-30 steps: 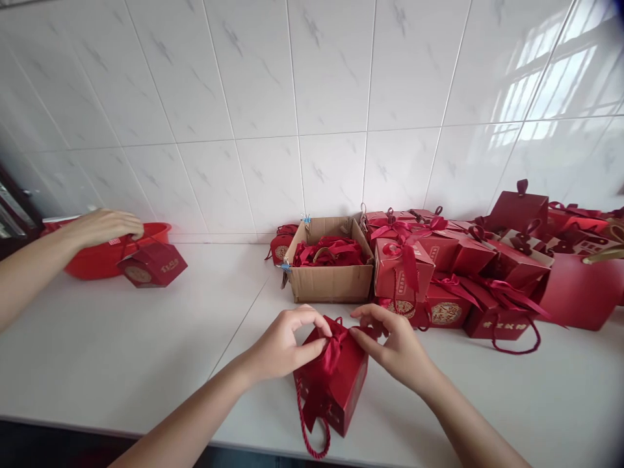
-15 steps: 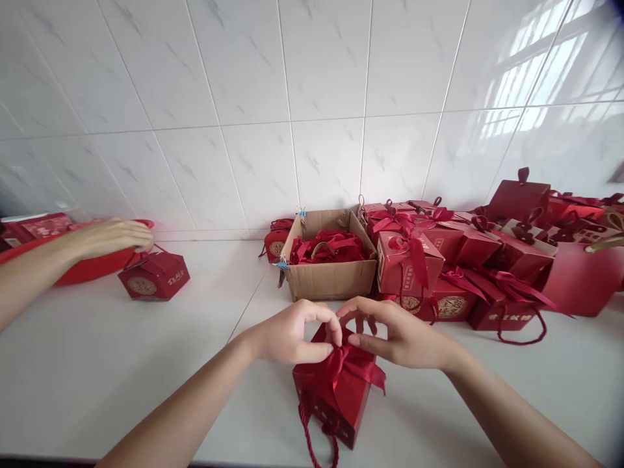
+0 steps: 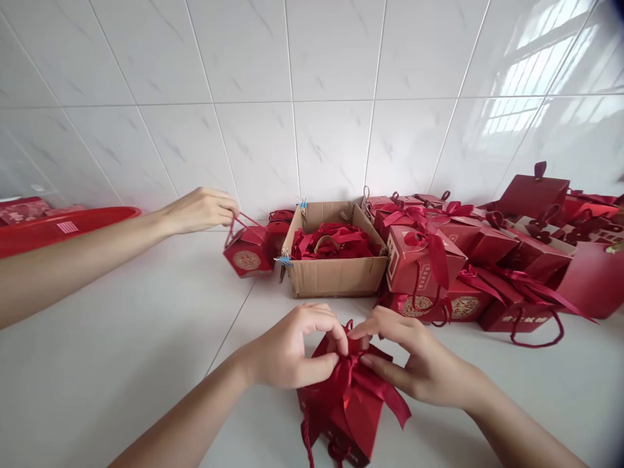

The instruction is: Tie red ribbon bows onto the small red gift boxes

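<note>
1. On the bench (image 3: 127,374) in front of the person, close to its near edge, sits a red gift box (image 3: 358,416) with a red ribbon (image 3: 385,390) tied across its top.
2. The left hand (image 3: 340,354) is nearly closed, thumb and forefinger pinched together on the red ribbon by the knot.
3. The right hand (image 3: 359,348) is half open from the other side, thumb against the ribbon and forefinger curled over the top of the box; from where I stand I can't tell whether it grips anything.
4. One ribbon tail hangs over the right side of the box, and a twisted cord handle (image 3: 307,435) droops at its lower left.
5. Just beyond stands an open cardboard box (image 3: 336,278) full of loose red ribbons (image 3: 336,239), with blue clips (image 3: 283,260) on its left side.
6. Right beside that, more red boxes (image 3: 426,263) are heaped along the wall (image 3: 253,58), many with bows.
7. Over on the left, another person's hand (image 3: 207,209) is curled around the cord of a small red box (image 3: 246,253), near the cardboard one; a red basin (image 3: 104,220) lies behind that forearm.
</note>
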{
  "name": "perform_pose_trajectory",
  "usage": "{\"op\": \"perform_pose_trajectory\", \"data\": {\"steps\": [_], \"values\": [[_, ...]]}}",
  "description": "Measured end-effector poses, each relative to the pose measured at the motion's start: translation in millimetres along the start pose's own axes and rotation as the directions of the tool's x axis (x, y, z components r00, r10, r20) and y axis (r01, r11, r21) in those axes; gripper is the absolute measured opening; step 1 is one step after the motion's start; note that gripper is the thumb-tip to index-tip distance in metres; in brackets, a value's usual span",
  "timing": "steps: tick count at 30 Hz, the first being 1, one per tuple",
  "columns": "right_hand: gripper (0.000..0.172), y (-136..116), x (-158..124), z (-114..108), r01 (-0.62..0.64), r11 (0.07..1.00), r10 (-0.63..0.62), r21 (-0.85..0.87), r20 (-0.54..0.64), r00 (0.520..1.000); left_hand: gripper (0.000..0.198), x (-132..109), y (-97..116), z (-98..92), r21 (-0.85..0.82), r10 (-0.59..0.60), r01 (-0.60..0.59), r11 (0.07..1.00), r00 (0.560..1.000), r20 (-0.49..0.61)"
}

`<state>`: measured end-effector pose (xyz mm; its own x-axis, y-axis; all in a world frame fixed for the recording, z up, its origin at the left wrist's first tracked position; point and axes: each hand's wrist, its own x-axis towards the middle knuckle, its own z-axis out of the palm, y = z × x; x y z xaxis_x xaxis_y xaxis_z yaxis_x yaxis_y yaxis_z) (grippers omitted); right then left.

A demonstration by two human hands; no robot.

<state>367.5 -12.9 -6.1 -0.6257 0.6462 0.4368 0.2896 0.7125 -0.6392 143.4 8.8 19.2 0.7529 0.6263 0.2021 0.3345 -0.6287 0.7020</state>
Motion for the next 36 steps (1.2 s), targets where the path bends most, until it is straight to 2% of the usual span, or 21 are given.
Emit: {"op": "perform_pose_trajectory", "data": {"steps": [8, 11, 15, 19, 27, 32, 36], "values": [[0.028, -3, -1, 0, -0.029, 0.999, 0.03, -0.04, 0.031, 0.999, 0.012, 0, -7, 1.8, -0.031, 0.04, -0.04, 0.999, 0.999, -0.005], [0.024, -2, -3, 1, -0.014, 1.0, 0.013, 0.026, 0.006, 1.0, 0.012, 0, -8, 1.1, -0.081, 0.06, -0.06, 0.995, 0.998, -0.005], [0.035, 0, -5, 4, 0.033, 0.998, -0.034, 0.061, 0.01, 0.999, 0.009, 1, -10, 0.8, -0.107, 0.06, -0.058, 0.993, 0.998, 0.016], [0.039, -1, -6, 8, 0.091, 0.996, -0.09, -0.015, 0.053, 0.995, 0.007, 2, -11, 0.7, -0.113, 0.022, -0.018, 0.993, 0.999, 0.034], [0.039, -2, -7, 3, 0.04, 0.998, -0.025, -0.053, 0.248, 0.968, 0.012, 2, -12, -1.3, -0.14, -0.064, 0.074, 0.987, 0.995, 0.076], [0.037, -1, -5, 2, 0.013, 0.999, -0.003, -0.039, 0.262, 0.965, 0.013, 3, -13, -2.0, -0.188, -0.083, 0.099, 0.977, 0.993, 0.088], [0.04, -1, -5, 3, 0.012, 1.0, -0.008, -0.013, 0.243, 0.97, 0.016, 1, -11, 0.0, -0.159, -0.036, 0.047, 0.986, 0.997, 0.071]]}}
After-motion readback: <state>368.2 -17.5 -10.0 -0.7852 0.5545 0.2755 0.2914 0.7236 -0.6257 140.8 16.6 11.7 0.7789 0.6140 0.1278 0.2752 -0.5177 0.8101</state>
